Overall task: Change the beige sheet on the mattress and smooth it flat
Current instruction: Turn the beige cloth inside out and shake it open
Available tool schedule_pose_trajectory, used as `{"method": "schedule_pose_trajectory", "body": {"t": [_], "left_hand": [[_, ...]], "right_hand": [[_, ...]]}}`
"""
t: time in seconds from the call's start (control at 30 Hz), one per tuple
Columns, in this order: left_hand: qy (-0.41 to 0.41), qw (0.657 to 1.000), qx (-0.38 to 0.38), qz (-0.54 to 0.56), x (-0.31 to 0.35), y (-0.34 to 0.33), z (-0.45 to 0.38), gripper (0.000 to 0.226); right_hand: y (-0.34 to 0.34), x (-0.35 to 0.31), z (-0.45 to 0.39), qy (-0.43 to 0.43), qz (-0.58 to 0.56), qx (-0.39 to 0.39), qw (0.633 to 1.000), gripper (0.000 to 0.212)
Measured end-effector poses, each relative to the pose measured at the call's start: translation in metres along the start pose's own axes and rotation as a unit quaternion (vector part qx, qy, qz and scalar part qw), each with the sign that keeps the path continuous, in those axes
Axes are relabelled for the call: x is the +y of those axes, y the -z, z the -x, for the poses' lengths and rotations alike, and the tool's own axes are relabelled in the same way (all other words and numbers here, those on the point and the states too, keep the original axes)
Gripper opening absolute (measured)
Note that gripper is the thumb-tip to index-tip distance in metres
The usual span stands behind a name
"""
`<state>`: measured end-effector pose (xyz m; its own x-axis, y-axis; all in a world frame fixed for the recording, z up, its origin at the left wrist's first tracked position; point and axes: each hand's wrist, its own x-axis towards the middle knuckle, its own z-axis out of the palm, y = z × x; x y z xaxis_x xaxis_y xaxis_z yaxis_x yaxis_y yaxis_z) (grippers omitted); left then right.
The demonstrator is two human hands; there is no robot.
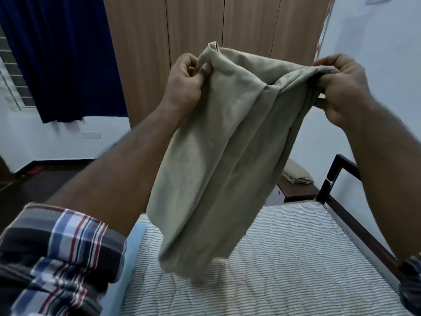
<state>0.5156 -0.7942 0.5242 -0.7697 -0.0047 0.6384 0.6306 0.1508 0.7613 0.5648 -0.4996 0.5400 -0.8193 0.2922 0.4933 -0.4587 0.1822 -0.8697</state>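
A beige sheet (216, 156), still folded into a long hanging bundle, is held up in the air over the bed. My left hand (184, 85) pinches its upper left edge between thumb and fingers. My right hand (339, 87) grips the upper right edge, fingers curled over the bunched cloth. The sheet's lower end hangs just above the bare striped quilted mattress (284, 258), which has a light blue side edge (131, 252).
A dark metal bed frame (337, 176) runs along the right by the white wall. A beige pillow (296, 174) lies on a dark side table (298, 190) beyond the bed. Wooden wardrobe doors (193, 30) stand ahead, a dark blue curtain (63, 53) at left.
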Motion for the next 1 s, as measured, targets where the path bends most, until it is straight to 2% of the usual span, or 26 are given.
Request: {"method": "schedule_pose_trajectory", "body": {"t": [0.1,0.17,0.23,0.3,0.33,0.4,0.47,0.57,0.6,0.63,0.67,0.7,0.73,0.8,0.87,0.9,0.93,1.0], "left_hand": [[-0.009,1.0,0.027,0.008,0.001,0.003,0.005,0.017],[0.007,1.0,-0.004,0.009,-0.002,0.018,0.017,0.024],[0.039,0.992,-0.118,0.03,-0.023,0.035,0.043,0.032],[0.136,0.959,-0.24,0.059,-0.062,0.04,0.088,0.041],[0.189,0.946,-0.254,0.071,-0.08,0.038,0.109,0.047],[0.21,0.955,-0.189,0.092,-0.1,0.031,0.131,0.042],[0.222,0.961,-0.103,0.127,-0.094,0.026,0.131,0.031],[0.203,0.962,-0.058,0.172,-0.056,0.013,0.099,0.021],[0.197,0.966,-0.043,0.163,-0.044,0.005,0.082,0.022],[0.197,0.97,-0.016,0.143,-0.038,-0.001,0.064,0.025],[0.206,0.969,0.004,0.137,-0.034,-0.005,0.048,0.03],[0.225,0.962,-0.009,0.157,-0.041,-0.001,0.039,0.036],[0.259,0.945,-0.047,0.195,-0.051,0.004,0.036,0.044],[0.371,0.886,-0.11,0.255,-0.094,0.019,0.069,0.065],[0.507,0.827,-0.098,0.223,-0.158,0.039,0.166,0.094],[0.577,0.782,-0.087,0.219,-0.182,0.045,0.229,0.11],[0.624,0.74,-0.093,0.233,-0.195,0.044,0.285,0.111],[0.681,0.676,-0.108,0.258,-0.198,0.032,0.363,0.09]], "right_hand": [[-0.004,0.003,0.006,0.011,-0.026,0.009,1.0,0.046],[-0.009,0.005,0.01,0.027,-0.026,0.007,0.999,0.046],[-0.02,0.007,0.018,0.042,-0.031,-0.01,0.999,0.042],[-0.033,0.017,0.027,0.046,-0.026,-0.024,0.998,0.04],[-0.04,0.024,0.032,0.046,-0.02,-0.043,0.998,0.04],[-0.049,0.041,0.039,0.036,-0.007,-0.074,0.997,0.036],[-0.046,0.043,0.033,0.032,-0.033,-0.056,0.997,0.026],[-0.028,0.021,0.005,0.058,-0.103,-0.026,0.993,0.019],[-0.022,0.014,0.0,0.048,-0.13,-0.061,0.988,0.012],[-0.017,0.018,0.0,0.015,-0.142,-0.106,0.984,0.02],[-0.013,0.036,0.005,-0.041,-0.131,-0.145,0.98,0.038],[-0.009,0.066,0.016,-0.101,-0.14,-0.184,0.968,0.039],[-0.008,0.102,0.036,-0.163,-0.134,-0.235,0.949,0.02],[-0.012,0.167,0.088,-0.284,-0.123,-0.255,0.916,0.053],[-0.021,0.216,0.138,-0.356,-0.126,-0.166,0.911,0.046],[-0.024,0.234,0.161,-0.384,-0.136,-0.135,0.903,0.04],[-0.027,0.246,0.184,-0.417,-0.144,-0.119,0.889,0.036],[-0.024,0.273,0.22,-0.485,-0.127,-0.106,0.859,0.035]]}}
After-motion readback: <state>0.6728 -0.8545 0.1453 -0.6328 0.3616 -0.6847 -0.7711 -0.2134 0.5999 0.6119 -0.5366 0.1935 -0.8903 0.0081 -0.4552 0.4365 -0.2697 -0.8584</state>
